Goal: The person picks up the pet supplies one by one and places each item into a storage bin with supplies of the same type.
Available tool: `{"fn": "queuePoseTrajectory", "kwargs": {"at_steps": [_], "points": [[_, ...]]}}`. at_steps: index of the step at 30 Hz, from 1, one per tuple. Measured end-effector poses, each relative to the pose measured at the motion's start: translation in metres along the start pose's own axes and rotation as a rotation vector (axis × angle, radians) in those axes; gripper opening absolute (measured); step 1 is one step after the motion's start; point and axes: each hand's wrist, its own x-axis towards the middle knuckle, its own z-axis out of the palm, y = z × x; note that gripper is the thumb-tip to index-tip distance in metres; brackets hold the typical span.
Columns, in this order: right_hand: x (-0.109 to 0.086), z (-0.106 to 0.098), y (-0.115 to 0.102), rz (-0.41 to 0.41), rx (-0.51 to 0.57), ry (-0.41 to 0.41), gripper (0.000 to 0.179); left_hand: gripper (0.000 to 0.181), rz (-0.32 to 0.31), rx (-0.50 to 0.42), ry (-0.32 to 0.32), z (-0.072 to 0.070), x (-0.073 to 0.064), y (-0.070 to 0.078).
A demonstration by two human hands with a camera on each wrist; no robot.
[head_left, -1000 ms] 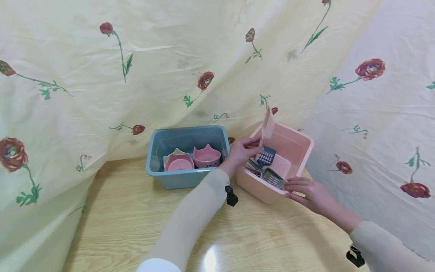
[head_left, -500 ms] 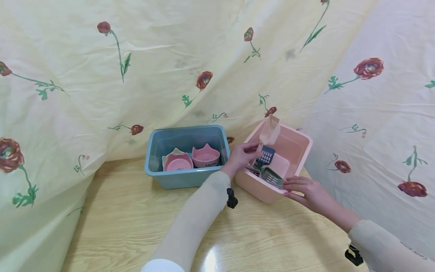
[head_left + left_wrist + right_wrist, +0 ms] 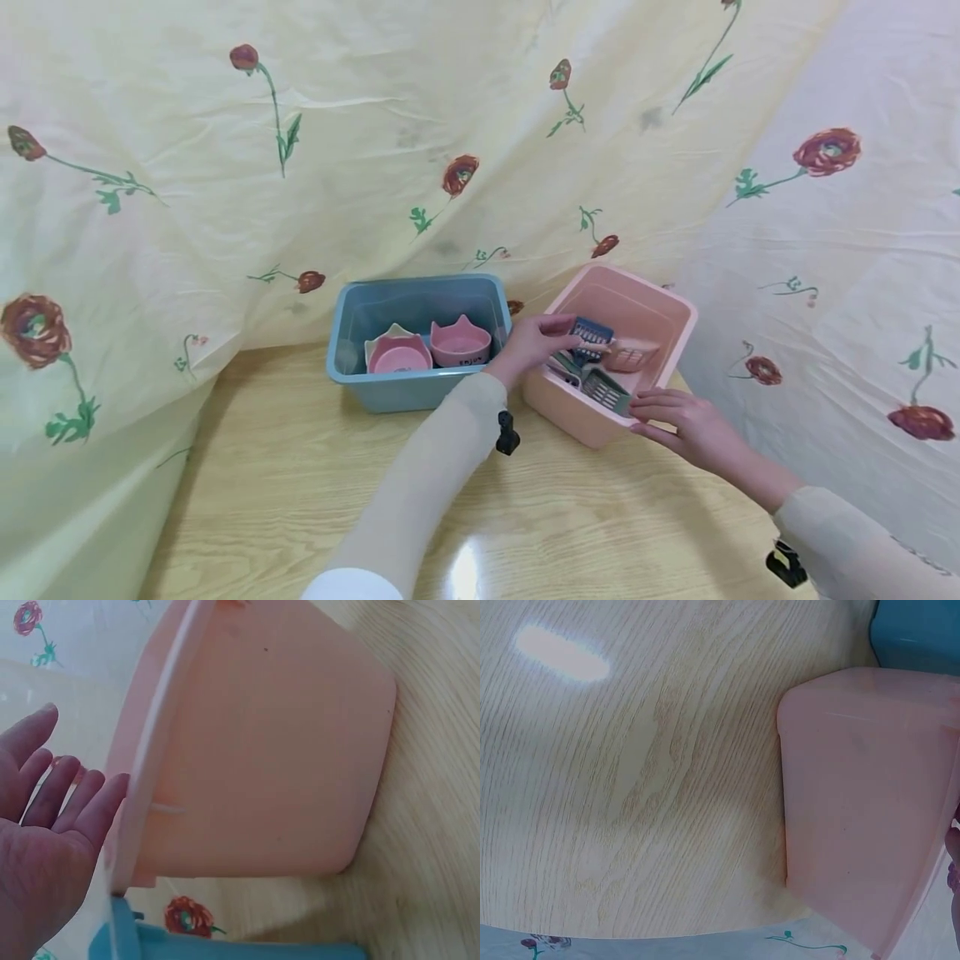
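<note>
In the head view, my left hand (image 3: 534, 343) is over the near-left rim of a pink bin (image 3: 573, 417), thumb and fingers apart. Near its fingertips is the handle of a pink slotted litter scoop (image 3: 628, 357), which lies inside the bin. The left wrist view shows that hand (image 3: 52, 817) with fingers loosely bent and nothing plainly gripped. A blue litter scoop (image 3: 592, 332) and a green one (image 3: 606, 392) lie in the bin too. My right hand (image 3: 686, 421) grips the near-right rim, fingers inside and thumb outside.
Left of the pink bin stands a blue bin (image 3: 397, 393) holding pink cat-eared bowls (image 3: 461, 343) and a cream one behind. Both bins are on a wood-grain table (image 3: 300, 467). A flowered cloth (image 3: 360, 167) hangs behind and at the sides.
The pink litter scoop has tipped from upright, over the bin, down to lying inside it by the left fingertips. The left fingers have loosened. My right hand keeps its place on the rim.
</note>
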Motion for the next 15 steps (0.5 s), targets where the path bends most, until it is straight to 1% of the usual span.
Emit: {"fn": "queuePoseTrajectory", "kwargs": {"at_steps": [3,5,6,9,11,13,15], "points": [[0.001,-0.001,0.001,-0.001,0.011,0.002,0.023,0.045,-0.017,-0.017,-0.008,-0.006,-0.003,0.007],[0.002,0.000,0.003,-0.004,0.017,0.008,0.025,0.046,-0.024,0.002,-0.019,-0.013,-0.007,0.014],[0.002,0.000,0.004,-0.006,0.019,0.011,0.027,0.046,-0.020,0.030,-0.024,-0.017,-0.009,0.017],[0.003,0.001,0.007,-0.013,0.013,0.015,0.032,0.049,0.015,0.158,-0.036,-0.034,-0.017,0.029],[0.005,0.001,0.009,-0.023,0.008,0.009,0.032,0.051,0.058,0.266,-0.038,-0.047,-0.025,0.036],[0.007,0.000,0.010,-0.034,0.003,-0.012,0.026,0.050,0.088,0.376,-0.037,-0.061,-0.034,0.043],[0.009,-0.003,0.009,-0.039,-0.007,-0.051,0.021,0.050,0.091,0.489,-0.035,-0.074,-0.046,0.051]]}}
